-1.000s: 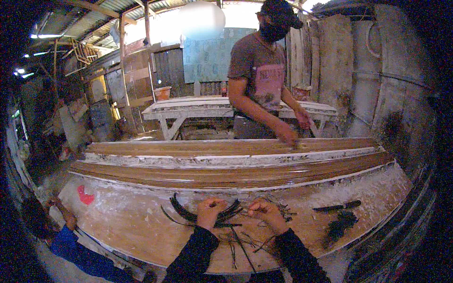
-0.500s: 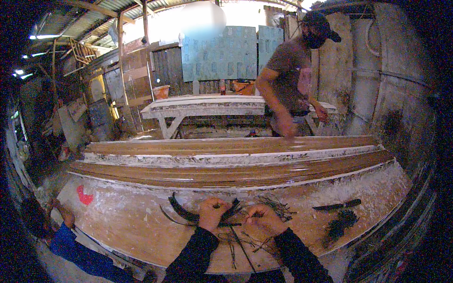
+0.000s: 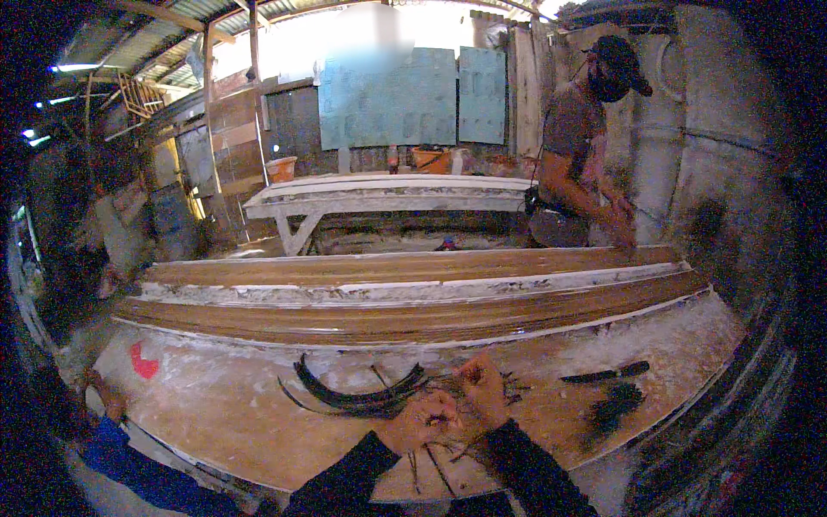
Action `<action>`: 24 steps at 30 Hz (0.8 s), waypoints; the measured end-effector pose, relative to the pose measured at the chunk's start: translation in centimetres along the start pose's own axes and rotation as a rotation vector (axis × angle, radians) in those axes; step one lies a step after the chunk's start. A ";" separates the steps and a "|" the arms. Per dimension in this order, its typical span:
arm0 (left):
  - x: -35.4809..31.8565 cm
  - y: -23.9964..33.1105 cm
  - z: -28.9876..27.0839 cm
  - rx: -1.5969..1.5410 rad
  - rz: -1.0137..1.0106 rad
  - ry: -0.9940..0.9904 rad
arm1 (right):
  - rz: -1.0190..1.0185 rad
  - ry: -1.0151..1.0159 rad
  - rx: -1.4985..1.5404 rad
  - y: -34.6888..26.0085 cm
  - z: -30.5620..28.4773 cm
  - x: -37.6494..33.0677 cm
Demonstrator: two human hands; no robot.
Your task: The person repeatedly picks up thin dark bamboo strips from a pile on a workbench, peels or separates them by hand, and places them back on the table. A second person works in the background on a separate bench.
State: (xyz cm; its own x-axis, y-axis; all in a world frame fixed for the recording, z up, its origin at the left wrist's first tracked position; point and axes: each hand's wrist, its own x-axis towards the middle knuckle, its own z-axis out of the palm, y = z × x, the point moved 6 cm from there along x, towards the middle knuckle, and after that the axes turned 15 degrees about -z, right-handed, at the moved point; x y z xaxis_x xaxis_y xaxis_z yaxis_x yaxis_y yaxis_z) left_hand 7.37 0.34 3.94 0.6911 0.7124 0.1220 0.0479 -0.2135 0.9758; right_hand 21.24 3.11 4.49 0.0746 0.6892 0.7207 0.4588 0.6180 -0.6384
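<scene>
My left hand (image 3: 424, 419) is closed low over the board, against the lower right side of a curved bundle of black strips (image 3: 345, 398). What its fingers hold is hidden. Just above and to its right, my right hand (image 3: 482, 386) is closed in a pinch, with a thin dark strand running left from its fingertips. Loose dark strands (image 3: 435, 470) lie below my hands, and more show behind the right one. Farther right are a dark knife (image 3: 605, 373) and a black tuft of fibres (image 3: 617, 405).
Two long brown mouldings (image 3: 388, 320) with white edges cross the board beyond my hands. A red piece (image 3: 145, 360) lies at left, near another person's blue sleeve (image 3: 142, 461). A capped co-worker (image 3: 577, 164) leans over the far moulding. Behind stands a white-smeared bench (image 3: 345, 200).
My left hand has moved right and nearer to me, off the bundle's middle. My right hand has risen slightly. The co-worker has shifted right along the far moulding.
</scene>
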 end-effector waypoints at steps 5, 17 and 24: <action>0.0 0.5 0.8 -0.236 -0.014 -0.011 | -0.213 0.115 0.047 0.3 0.2 0.1; -3.0 -1.3 -9.4 -0.488 -0.177 0.764 | -0.158 -0.240 -0.006 -4.4 0.7 0.8; -2.9 -3.8 -11.1 -0.278 -0.239 0.956 | -0.624 -0.491 -0.190 -7.7 3.2 0.0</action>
State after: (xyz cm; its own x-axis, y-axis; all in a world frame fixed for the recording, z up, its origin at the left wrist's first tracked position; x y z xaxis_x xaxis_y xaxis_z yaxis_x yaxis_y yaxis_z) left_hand -2.82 6.48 1.92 -0.1850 0.9770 -0.1059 -0.1437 0.0798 0.9864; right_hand 14.84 -0.42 8.54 -0.6208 0.3540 0.6995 0.4332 0.8986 -0.0703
